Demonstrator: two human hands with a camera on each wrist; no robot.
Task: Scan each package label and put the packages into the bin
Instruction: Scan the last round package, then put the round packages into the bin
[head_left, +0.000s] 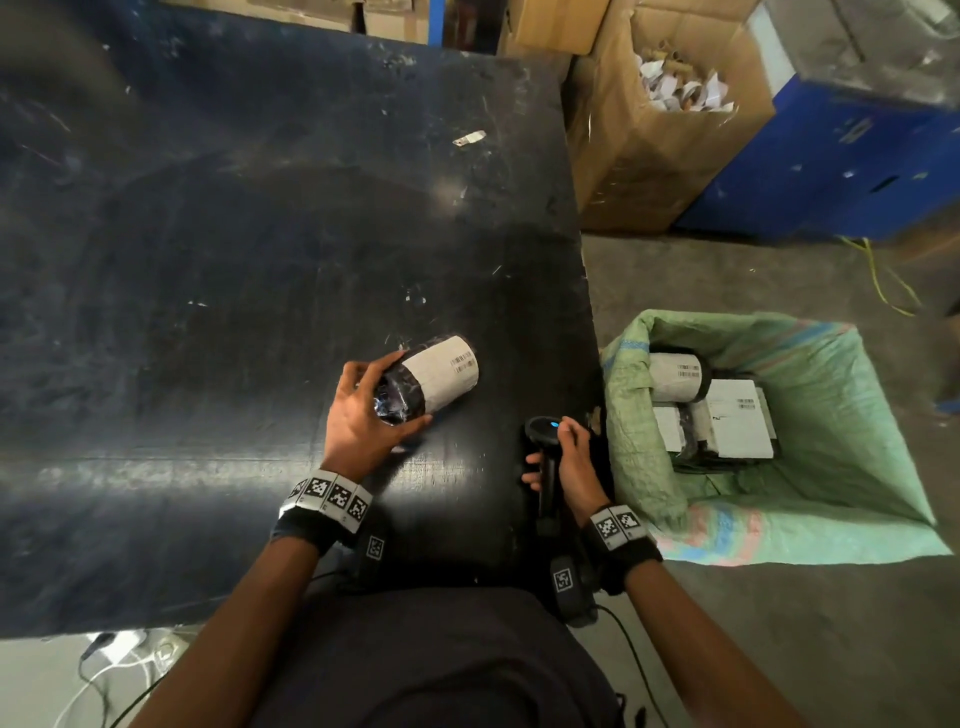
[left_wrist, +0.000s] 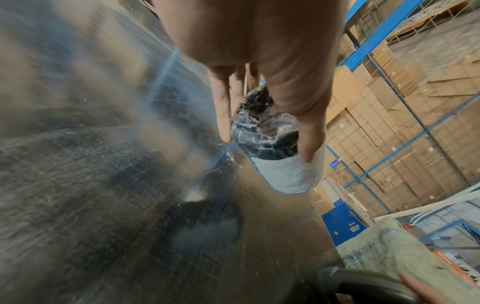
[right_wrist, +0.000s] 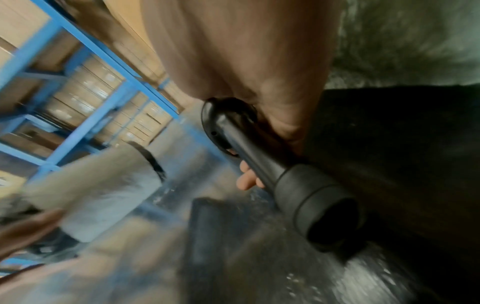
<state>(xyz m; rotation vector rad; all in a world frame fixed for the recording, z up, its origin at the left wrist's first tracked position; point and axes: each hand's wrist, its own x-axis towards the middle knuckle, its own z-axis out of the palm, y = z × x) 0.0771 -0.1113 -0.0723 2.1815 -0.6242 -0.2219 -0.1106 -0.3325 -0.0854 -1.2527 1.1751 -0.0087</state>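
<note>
A cylindrical package (head_left: 431, 376) in dark plastic wrap carries a white label with barcodes facing up. My left hand (head_left: 363, 415) grips its dark end over the black table (head_left: 208, 260); in the left wrist view the thumb and fingers clasp the package (left_wrist: 283, 156). My right hand (head_left: 563, 457) grips the black barcode scanner (head_left: 543, 447) by its handle at the table's right edge, a blue light showing on its head. In the right wrist view the scanner (right_wrist: 246, 148) points toward the blurred package (right_wrist: 103, 185). On the floor to the right, the green woven bin (head_left: 831, 509) holds several labelled packages (head_left: 727, 415).
A torn paper scrap (head_left: 469, 137) lies far back on the table. An open cardboard box (head_left: 660, 130) of paper scraps and a blue crate (head_left: 831, 156) stand beyond the bin. Cables (head_left: 119, 670) trail on the floor at lower left. Shelving with cartons (left_wrist: 402, 123) fills the background.
</note>
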